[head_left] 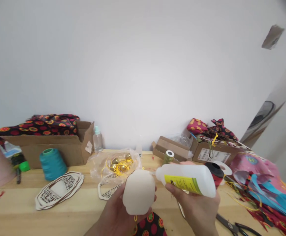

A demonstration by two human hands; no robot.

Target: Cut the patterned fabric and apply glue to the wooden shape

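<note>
My left hand (114, 209) is closed around a pale, flat wooden cut-out (139, 193) with a wavy lower edge. A small yellow cord loop shows under that edge. In my right hand (194, 206) lies a white squeeze bottle (185, 178) with a yellow label, tipped nearly on its side. Its nozzle points left and reaches the cut-out's upper right edge; whether it touches I cannot tell. Dark patterned cloth (150, 225) shows below the cut-out. Just behind my left hand is a lattice wooden piece (104, 191), partly covered.
Lattice cut-outs (59, 190) and a teal thread cone (52, 164) stand left, before a cardboard box (56, 149) with cloth. A plastic bag (119, 164) holds bells and yellow cord. Scissors (233, 226), ribbons (273, 190) and another box (214, 155) occupy the right.
</note>
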